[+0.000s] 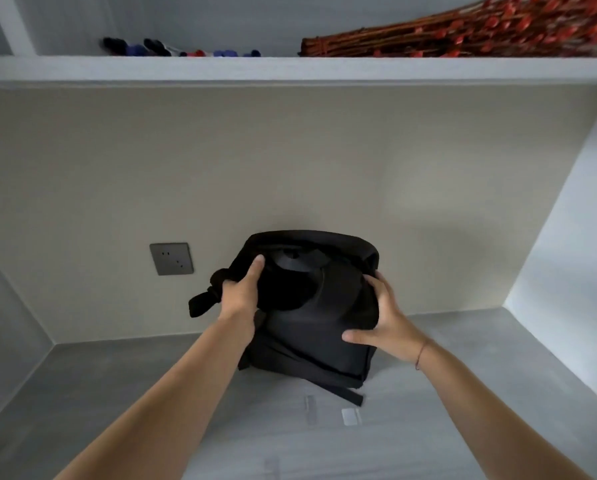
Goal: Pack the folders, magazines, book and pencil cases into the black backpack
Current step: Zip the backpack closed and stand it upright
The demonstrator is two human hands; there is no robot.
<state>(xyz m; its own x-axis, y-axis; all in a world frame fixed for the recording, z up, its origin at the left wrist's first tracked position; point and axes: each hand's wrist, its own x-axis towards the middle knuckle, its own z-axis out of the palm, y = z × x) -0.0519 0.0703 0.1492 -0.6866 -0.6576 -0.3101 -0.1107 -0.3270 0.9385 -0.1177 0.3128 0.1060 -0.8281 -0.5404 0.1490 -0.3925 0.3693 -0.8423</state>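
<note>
The black backpack (311, 327) stands upright on the grey desk (117, 393), leaning toward the beige back wall. Its top is open and a dark grey inner lining shows inside. My left hand (243, 289) grips the backpack's upper left edge, thumb on the opening's rim. My right hand (383, 320) clasps the right side and front panel, fingers spread on the fabric. A strap lies on the desk below the backpack. No folders, magazines, book or pencil cases are in view.
A grey wall socket (171, 258) sits left of the backpack. A white shelf (290, 69) above carries several markers (172, 50) and a bundle of dried red-flowered twigs (463, 32). Small clear tape pieces (350, 416) lie on the desk. White side walls enclose the nook.
</note>
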